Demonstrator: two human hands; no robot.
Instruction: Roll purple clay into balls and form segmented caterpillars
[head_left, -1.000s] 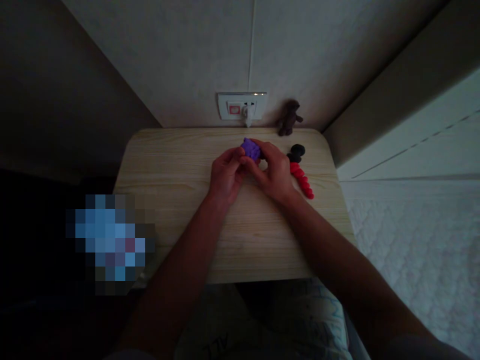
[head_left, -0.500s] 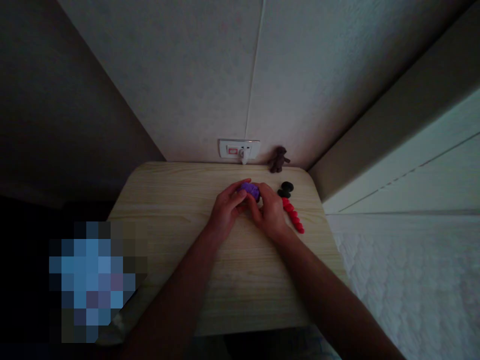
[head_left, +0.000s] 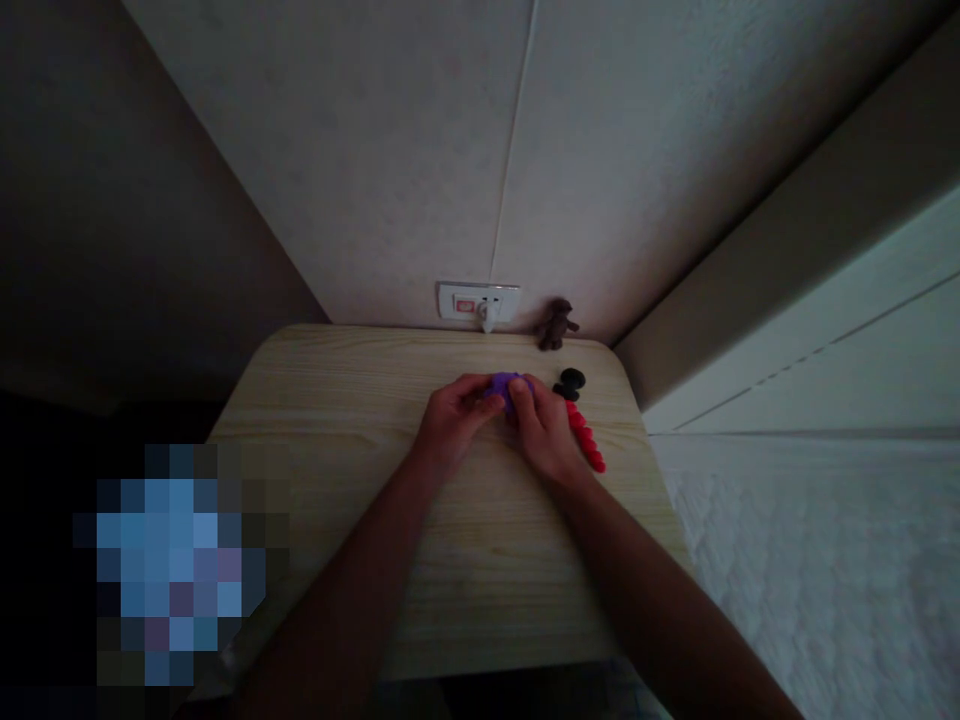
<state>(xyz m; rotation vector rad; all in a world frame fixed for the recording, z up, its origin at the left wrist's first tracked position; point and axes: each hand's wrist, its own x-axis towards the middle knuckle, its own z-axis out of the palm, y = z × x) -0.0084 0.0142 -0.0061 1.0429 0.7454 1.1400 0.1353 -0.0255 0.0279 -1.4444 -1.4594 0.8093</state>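
A lump of purple modelling clay [head_left: 510, 383] is held between both hands over the far part of the wooden table. My left hand [head_left: 455, 415] grips its left side, with the thumb along the near edge. On the other side my right hand [head_left: 541, 425] closes round it, thumb pressed on top. Part of the lump is hidden by the fingers. Close to the right hand lie a red twisted piece [head_left: 587, 440] and two black rounded pieces [head_left: 573, 380], near one another. A small dark brown figure [head_left: 557, 324] stands behind them by the wall.
The pale wooden tabletop [head_left: 322, 480] reaches to the wall, where a socket plate [head_left: 454, 298] holds a white plug [head_left: 487, 316]. A quilted white surface [head_left: 795, 560] lies to the right. At lower left a blurred-out patch [head_left: 169, 550] covers something.
The purple clay has shifted slightly right and looks reshaped. My right thumb has moved up onto its top, and the left fingers have closed in on its side.
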